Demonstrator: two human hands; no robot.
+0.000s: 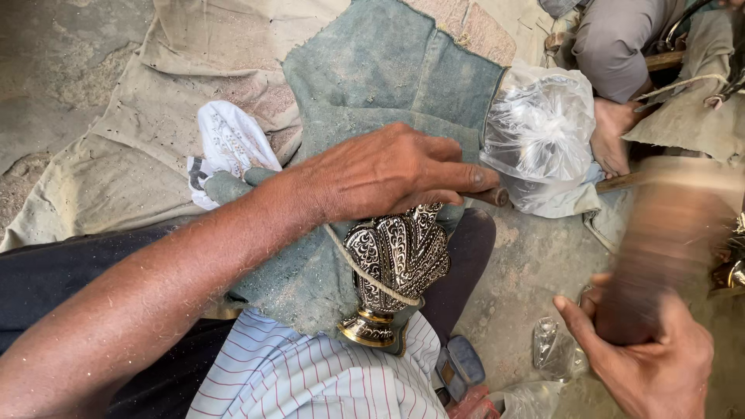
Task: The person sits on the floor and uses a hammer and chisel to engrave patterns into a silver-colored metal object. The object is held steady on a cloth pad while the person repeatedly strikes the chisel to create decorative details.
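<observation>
While the left hand (388,174) pinches a thin wooden-handled tool (490,195) against an ornate metal vase (397,256), its grip pressed together, the right hand (652,361) clasps a blurred wooden mallet (660,256). Dense engraved leaf patterns already cover the vase's visible side. It rests on worn green cloth (372,77) across the lap, tied with cord (365,275).

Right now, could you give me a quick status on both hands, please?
Left hand grips thin tool over engraved metal piece. Right hand holds blurred mallet. Cord crosses piece.
</observation>
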